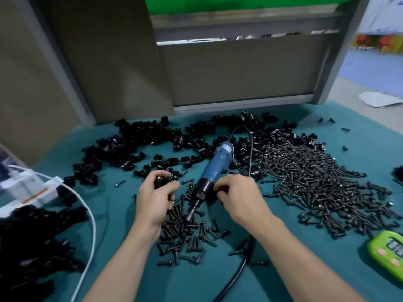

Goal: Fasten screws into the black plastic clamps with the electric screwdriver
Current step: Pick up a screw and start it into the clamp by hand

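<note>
Gripping a black clamp in curled fingers, the left hand sits at frame centre. Just right of it, the blue electric screwdriver lies on the teal table, its tip pointing lower left among loose screws. The right hand curls around a small dark piece, too hidden to identify.

You see soft, even indoor light, rather dim, leaving only faint shadows on the table. The screws catch small glints. The white power strip at your left glares and blurs. The edges bend outward, and the background is smeared.
</note>
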`<state>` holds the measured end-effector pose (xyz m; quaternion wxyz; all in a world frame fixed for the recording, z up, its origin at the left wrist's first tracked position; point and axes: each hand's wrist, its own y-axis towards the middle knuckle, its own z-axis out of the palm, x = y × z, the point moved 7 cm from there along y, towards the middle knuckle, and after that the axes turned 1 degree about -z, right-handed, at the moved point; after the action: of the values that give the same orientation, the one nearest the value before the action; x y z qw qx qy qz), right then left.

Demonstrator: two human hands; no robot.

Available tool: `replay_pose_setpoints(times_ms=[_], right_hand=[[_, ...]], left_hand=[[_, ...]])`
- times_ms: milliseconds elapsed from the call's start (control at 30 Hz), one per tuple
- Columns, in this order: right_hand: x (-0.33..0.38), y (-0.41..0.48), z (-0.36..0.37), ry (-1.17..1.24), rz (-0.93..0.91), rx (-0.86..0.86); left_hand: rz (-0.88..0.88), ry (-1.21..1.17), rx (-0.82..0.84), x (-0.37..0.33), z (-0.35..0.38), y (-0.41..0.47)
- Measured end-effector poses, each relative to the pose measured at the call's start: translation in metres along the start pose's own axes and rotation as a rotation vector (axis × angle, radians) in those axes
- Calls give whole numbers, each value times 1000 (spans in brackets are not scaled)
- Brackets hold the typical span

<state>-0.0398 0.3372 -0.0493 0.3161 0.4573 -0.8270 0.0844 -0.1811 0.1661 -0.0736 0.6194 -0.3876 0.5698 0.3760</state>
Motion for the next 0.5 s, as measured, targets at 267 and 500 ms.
replay_pose_setpoints(times_ms=[267,500], right_hand=[[0,-3,-5,-121,-7,45],[-8,-6,-24,-218,6,-155]], left_hand=[[127,132,-37,-8,-10,-7],[279,287,-296,-20,-41,-3]])
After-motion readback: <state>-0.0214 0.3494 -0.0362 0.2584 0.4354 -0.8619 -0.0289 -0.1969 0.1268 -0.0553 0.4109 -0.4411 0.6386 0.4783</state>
